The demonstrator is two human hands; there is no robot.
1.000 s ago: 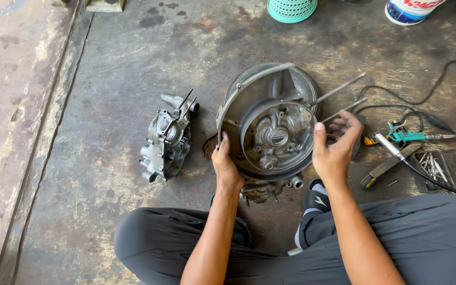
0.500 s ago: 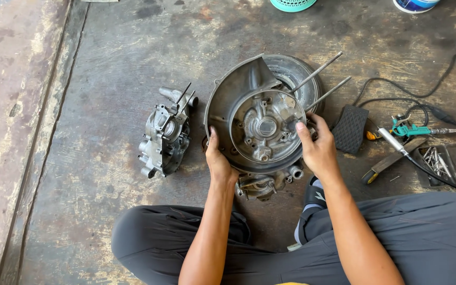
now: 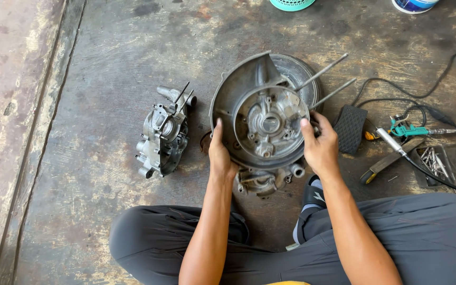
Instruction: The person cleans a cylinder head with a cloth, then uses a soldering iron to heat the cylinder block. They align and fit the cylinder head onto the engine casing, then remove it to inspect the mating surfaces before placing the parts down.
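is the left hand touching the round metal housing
Touching: the head view shows the left hand gripping the round metal housing at its left rim, thumb over the edge.

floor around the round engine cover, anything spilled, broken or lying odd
Nothing spilled or visibly broken. Both hands, left hand and right hand, hold the round engine cover by its rim. The grey crankcase half lies apart on the concrete floor; a black cable straggles loosely beside the tools.

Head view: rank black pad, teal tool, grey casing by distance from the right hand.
From the right hand:
1. Black pad, just to its right on the floor.
2. Teal tool, further right, past the pad.
3. Grey casing, far left, beyond the left hand.
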